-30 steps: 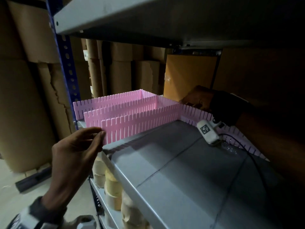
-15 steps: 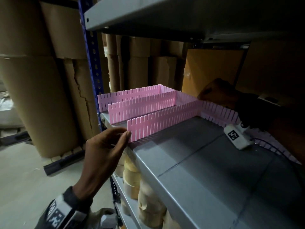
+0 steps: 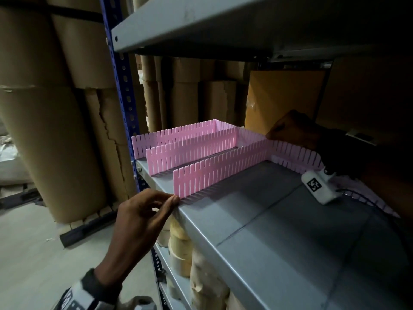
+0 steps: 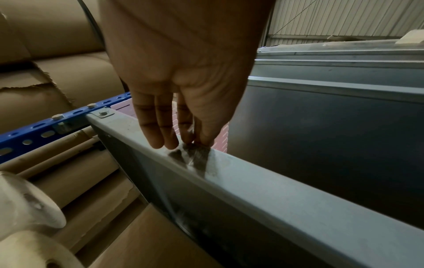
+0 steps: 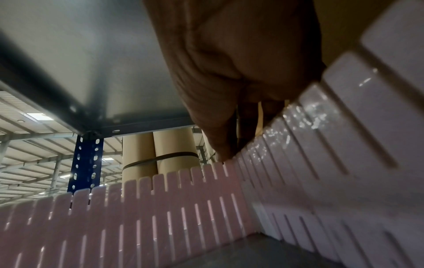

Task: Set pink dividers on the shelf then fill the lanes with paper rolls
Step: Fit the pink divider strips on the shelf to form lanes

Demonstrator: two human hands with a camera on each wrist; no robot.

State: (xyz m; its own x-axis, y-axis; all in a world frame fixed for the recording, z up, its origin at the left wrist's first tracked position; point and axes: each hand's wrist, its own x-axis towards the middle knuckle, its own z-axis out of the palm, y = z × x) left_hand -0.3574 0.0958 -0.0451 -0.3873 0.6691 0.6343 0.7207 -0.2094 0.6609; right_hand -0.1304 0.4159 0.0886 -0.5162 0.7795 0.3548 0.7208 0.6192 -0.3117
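Left hand (image 3: 143, 218) has dropped from the nearest pink divider's (image 3: 223, 171) front end to the grey shelf (image 3: 279, 231) lip just below it, fingers straight and close together, tips on the edge, gripping nothing; probably steadying that end while the far end seats; three dividers stand upright as lanes, slotted into a long back divider (image 3: 297, 153); right hand (image 3: 295, 130) at that joint, thumb and fingers on its top edge, grip unclear in shadow; lanes have no paper rolls yet.
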